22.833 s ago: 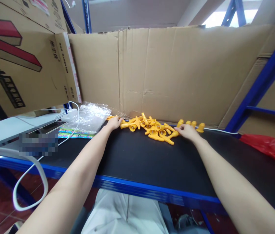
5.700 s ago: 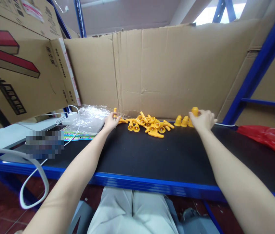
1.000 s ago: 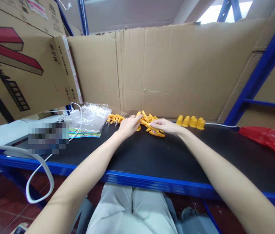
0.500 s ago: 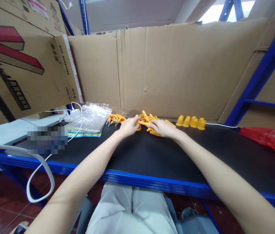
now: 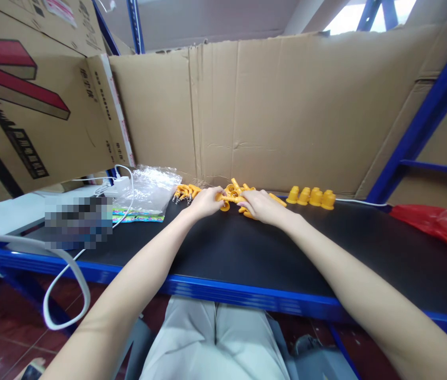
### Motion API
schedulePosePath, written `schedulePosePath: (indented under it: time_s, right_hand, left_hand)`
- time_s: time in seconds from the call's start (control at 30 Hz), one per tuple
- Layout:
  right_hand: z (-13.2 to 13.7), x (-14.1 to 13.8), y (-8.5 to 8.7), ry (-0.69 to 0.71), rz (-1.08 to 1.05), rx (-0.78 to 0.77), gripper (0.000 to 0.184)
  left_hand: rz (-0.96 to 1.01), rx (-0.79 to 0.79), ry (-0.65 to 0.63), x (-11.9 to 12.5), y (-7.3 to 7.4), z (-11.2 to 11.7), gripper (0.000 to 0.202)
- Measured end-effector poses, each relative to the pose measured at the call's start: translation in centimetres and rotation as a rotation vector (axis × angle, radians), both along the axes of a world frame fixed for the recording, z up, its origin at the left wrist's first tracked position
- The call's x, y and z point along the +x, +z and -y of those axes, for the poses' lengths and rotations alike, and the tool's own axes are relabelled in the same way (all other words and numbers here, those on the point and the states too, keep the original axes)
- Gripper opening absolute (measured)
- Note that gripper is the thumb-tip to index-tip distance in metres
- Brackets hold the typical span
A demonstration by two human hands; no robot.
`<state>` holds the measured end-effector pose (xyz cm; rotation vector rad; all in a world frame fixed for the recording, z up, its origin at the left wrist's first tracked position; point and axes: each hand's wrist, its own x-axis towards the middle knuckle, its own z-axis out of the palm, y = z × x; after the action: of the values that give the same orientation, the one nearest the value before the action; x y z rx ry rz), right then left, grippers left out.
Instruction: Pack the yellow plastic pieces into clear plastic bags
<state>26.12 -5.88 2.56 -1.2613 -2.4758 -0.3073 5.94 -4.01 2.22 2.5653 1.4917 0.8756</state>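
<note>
A small heap of yellow plastic pieces lies at the back of the black table, against the cardboard wall. My left hand and my right hand meet over the heap, both pinching one yellow piece between them. To the right, a row of yellow caps stands upright. Left of the heap lies a bunch of yellow parts with metal screw ends.
A clear plastic bag on coloured sheets lies at the left, by a white charger and cable. A red plastic bag is at the far right. Cardboard walls the back; blue shelf posts stand at the right.
Both hands have closed in on the heap's front and now grip one yellow piece together. The heap has shrunk since the earliest frame, and the cap row and screw-end bunch have grown.
</note>
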Motion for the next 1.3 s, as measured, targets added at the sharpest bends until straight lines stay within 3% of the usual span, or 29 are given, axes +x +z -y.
schedulePosePath:
  time_s: [0.13,0.27,0.67,0.8,1.03,1.17,1.3]
  right_hand:
    - [-0.6,1.0,-0.4,0.02,-0.084,-0.138,0.024]
    - [-1.4,1.7,-1.1,0.067,-0.122,-0.243,0.023]
    - [-0.6,0.6,0.1,-0.068,0.069,0.13,0.024]
    - [-0.5,0.5,-0.1,-0.078,0.157,0.31,0.021]
    - [-0.5,0.5,-0.2,-0.008,0.245,0.512,0.019]
    - [-0.5,1.1,0.3,-0.036,0.208,0.606,0.023]
    - [-1.7,4.1,0.6,-0.222,0.042,0.573,0.017]
  left_hand:
    - [-0.144,0.159,0.09,0.9,0.0,1.5,0.029]
    - [-0.228,0.203,0.093,1.5,-0.2,2.0,0.028]
    - [-0.093,0.122,0.092,1.3,-0.1,1.1,0.023]
    - [0.09,-0.037,0.078,1.4,-0.1,0.6,0.018]
    - [0.506,-0.648,-0.054,1.2,0.6,0.8,0.017]
    - [0.513,-0.986,-0.124,0.8,0.6,0.7,0.016]
    - [0.586,-0.999,-0.132,0.2,0.2,0.0,0.018]
